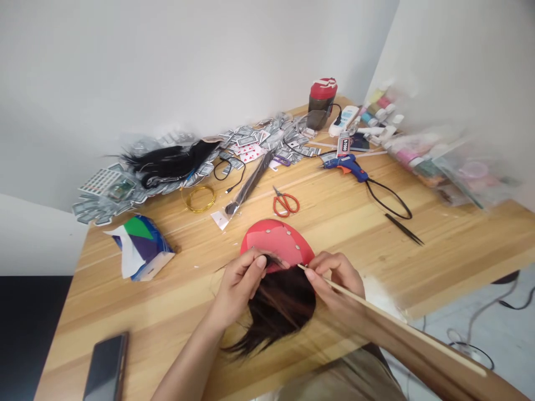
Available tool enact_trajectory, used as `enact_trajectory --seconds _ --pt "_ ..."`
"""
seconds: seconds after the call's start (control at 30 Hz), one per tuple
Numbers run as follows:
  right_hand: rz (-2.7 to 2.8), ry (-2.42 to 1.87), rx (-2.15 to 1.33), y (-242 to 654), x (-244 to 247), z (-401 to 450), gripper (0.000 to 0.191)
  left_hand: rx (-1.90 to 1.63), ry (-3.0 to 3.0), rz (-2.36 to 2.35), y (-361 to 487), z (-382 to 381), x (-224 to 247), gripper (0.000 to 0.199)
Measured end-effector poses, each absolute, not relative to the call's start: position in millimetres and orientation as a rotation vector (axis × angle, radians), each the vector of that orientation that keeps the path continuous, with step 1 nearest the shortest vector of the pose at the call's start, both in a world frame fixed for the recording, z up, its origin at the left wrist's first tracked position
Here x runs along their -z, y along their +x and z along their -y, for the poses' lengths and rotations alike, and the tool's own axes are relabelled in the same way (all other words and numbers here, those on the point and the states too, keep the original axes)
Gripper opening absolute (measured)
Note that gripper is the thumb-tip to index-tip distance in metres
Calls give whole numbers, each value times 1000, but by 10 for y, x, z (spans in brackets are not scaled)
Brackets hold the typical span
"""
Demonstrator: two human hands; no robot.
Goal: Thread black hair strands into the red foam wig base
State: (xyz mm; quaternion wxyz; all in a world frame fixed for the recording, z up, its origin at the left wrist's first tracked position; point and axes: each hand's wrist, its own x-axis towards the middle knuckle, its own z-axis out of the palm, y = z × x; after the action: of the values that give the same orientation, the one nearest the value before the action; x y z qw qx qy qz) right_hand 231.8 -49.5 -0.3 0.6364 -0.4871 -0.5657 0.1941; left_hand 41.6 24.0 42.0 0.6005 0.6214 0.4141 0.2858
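My left hand (238, 284) pinches a lock of dark brown hair (280, 312) at the near edge of a red oval form (278, 236). The form has a pink panel and several small silver studs. The hair hangs over the form's near edge towards me, hiding its lower part. My right hand (338, 278) grips a long thin wooden stick (376, 312), whose tip reaches the hair near my left fingers. The stick runs back along my blurred right forearm.
Orange-handled scissors (286, 204), a blue glue gun (346, 168) and black tweezers (403, 229) lie beyond the form on the wooden table (376, 250). A tissue packet (140, 248), a phone (106, 367) and gold wire (198, 199) are to the left.
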Motion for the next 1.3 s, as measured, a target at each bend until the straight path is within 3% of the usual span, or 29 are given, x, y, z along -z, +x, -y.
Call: enact_trajectory --seconds 0.43,1.3 --pt "1431 -1000 -303 2354 39 434 25 -632 1540 -918 407 -234 -437 45" --pt "1223 -1041 -605 2325 60 492 22 -685 1526 -869 425 -224 -424 37"
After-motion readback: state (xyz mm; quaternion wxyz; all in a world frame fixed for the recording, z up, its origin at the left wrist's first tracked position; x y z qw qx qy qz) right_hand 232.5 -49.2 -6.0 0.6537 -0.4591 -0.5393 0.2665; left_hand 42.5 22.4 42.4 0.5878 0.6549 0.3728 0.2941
